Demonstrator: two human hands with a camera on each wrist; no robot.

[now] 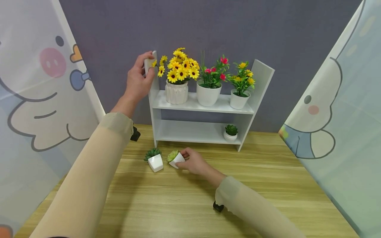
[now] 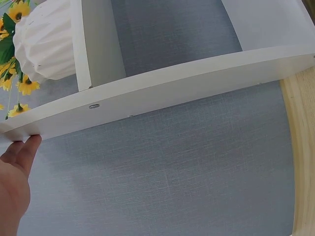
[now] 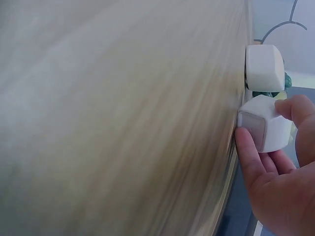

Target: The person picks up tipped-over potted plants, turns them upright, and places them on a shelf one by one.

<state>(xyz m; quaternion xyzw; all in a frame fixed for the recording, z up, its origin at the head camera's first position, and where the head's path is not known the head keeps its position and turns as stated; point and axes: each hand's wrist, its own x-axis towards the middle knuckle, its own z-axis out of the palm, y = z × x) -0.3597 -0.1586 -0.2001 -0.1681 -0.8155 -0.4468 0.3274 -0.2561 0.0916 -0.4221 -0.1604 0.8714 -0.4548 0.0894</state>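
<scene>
My left hand [image 1: 140, 77] grips the upper end of the left side panel of a white two-tier shelf [image 1: 205, 131]. In the left wrist view, fingers [image 2: 28, 150] touch the panel's outer face. My right hand [image 1: 194, 162] pinches a small white pot with a light green succulent [image 1: 177, 159], tipped over at the table. The right wrist view shows this angular pot [image 3: 266, 123] between thumb and fingers, its base facing the camera. Just left of it, a second white pot with a dark green succulent [image 1: 155, 162] lies tilted on the wood.
On the upper shelf stand pots of yellow daisy-like flowers [image 1: 177, 92], pink-red flowers [image 1: 209, 95] and yellow flowers [image 1: 239, 100]. A round succulent pot [image 1: 230, 135] sits at the lower shelf's right end. Behind the wooden table [image 1: 166, 205] rises a grey wall [image 1: 208, 26]; printed cartoon panels flank it.
</scene>
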